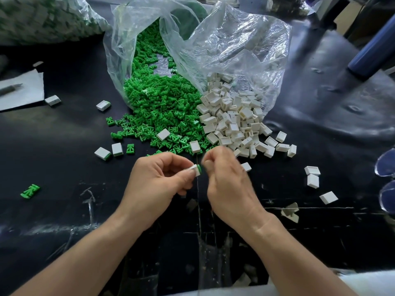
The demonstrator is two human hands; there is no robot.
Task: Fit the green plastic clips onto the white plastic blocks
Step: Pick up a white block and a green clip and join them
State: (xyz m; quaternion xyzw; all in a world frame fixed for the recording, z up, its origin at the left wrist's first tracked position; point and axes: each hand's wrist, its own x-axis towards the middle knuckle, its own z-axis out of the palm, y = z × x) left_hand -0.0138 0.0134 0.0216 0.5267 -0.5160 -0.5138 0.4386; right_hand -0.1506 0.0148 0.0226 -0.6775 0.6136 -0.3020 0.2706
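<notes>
My left hand (159,180) pinches a white block (194,168) with a green clip (199,169) seated on its right end. My right hand (226,178) is just to the right of it with curled fingers, blurred; whether it touches the clip or holds anything I cannot tell. Behind the hands lies a heap of green clips (158,112) beside a heap of white blocks (233,120). Blocks with green edges (102,153) (117,149) lie on the left.
Two clear plastic bags (230,43) gape open behind the heaps. Loose white blocks (313,180) are scattered right, a stray green clip (30,191) at left. A paper sheet with a pen (12,88) lies far left. Glasses (386,167) rest at the right edge.
</notes>
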